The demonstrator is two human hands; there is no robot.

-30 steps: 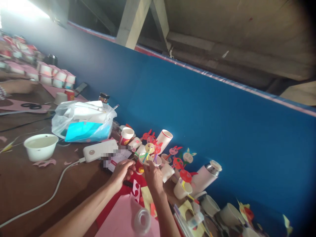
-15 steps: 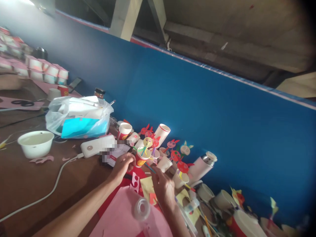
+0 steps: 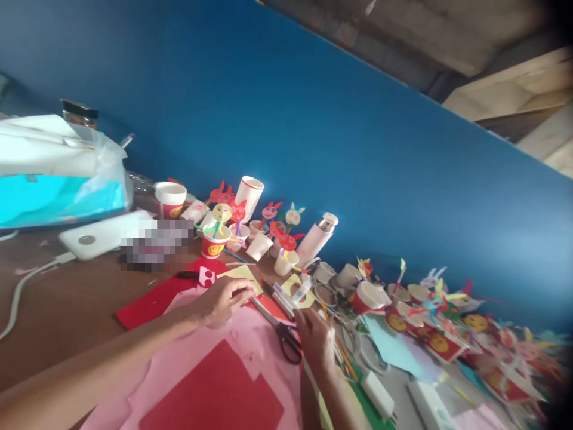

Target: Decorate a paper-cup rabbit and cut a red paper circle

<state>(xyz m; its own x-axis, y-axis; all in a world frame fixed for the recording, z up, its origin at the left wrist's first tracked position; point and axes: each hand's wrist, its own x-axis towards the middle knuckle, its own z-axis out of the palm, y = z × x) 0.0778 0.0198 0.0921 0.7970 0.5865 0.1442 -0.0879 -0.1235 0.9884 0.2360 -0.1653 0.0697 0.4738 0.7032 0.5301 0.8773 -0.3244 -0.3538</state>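
My left hand rests on a pink paper sheet with its fingers curled over something small that I cannot make out. My right hand lies just right of black-handled scissors, its fingertips down among pens and sticks; whether it grips one is hidden. A red paper piece lies on the pink sheet. Beyond the hands stands a red paper cup with coloured straws and paper faces.
A white power bank with its cable lies at left, below a plastic bag of boxes. A white flask leans on the blue wall. Several decorated cups crowd the right side.
The view has swung right and down. Both hands have pulled back from the cup with straws. The left now sits on the pink sheet, the right beside the scissors.
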